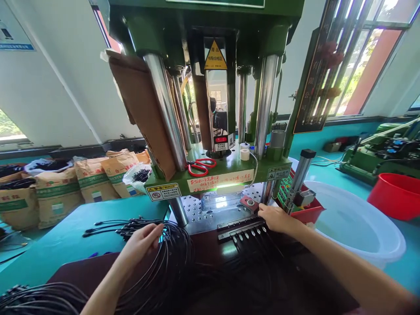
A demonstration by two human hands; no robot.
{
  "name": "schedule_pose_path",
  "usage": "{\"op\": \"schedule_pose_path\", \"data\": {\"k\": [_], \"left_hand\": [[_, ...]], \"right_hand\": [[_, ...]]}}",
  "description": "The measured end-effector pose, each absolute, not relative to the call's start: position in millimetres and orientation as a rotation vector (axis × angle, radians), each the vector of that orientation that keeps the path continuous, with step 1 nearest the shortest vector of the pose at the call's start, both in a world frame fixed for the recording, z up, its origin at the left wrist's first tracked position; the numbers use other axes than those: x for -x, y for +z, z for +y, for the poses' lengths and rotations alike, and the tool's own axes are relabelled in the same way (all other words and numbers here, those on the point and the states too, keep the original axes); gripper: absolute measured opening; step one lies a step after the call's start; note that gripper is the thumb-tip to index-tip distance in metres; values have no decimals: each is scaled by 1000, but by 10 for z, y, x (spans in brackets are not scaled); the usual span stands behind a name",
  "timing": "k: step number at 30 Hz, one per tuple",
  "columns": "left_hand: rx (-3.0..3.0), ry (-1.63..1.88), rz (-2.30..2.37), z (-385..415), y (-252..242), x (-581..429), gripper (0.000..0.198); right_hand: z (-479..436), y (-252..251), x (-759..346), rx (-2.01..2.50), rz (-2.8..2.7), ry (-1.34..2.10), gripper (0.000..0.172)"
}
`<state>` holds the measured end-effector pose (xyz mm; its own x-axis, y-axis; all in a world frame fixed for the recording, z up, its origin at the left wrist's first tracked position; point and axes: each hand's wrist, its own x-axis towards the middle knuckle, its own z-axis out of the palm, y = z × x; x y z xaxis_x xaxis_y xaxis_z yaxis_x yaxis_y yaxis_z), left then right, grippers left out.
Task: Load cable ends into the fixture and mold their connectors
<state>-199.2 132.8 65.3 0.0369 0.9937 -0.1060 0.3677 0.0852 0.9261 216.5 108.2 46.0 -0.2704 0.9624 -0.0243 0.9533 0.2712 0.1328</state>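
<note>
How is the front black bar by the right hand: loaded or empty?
At least partly loaded: silvery-tipped cables line the near edge of the black bar. Whether full, I cannot tell.

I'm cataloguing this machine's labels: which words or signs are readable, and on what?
"產品 檢驗合格証": yellow triangle on the green press.
"有限公司": black sign.
"合一": brown sacks; rest unclear.
Too small or blurred: red handwritten note, front warning label, cylinder label, wall poster.

Daylight comes through large windows [367,57] into a room with white walls [82,65] and teal floor [334,175].
</note>
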Motion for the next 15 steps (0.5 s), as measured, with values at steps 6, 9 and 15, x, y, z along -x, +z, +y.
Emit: {"op": "schedule_pose_path", "data": {"k": [6,9,15], "left_hand": [[-2003,273,1037,475,825,869,25],[-2279,175,1055,280,627,460,26],[-2323,115,1074,164,393,113,47]], "right_hand": [[886,395,-2073,-1654,2522,261,23],[892,391,-2096,-1662,2487,240,24],[1018,655,-2174,-1721,2389,18,24]]}}
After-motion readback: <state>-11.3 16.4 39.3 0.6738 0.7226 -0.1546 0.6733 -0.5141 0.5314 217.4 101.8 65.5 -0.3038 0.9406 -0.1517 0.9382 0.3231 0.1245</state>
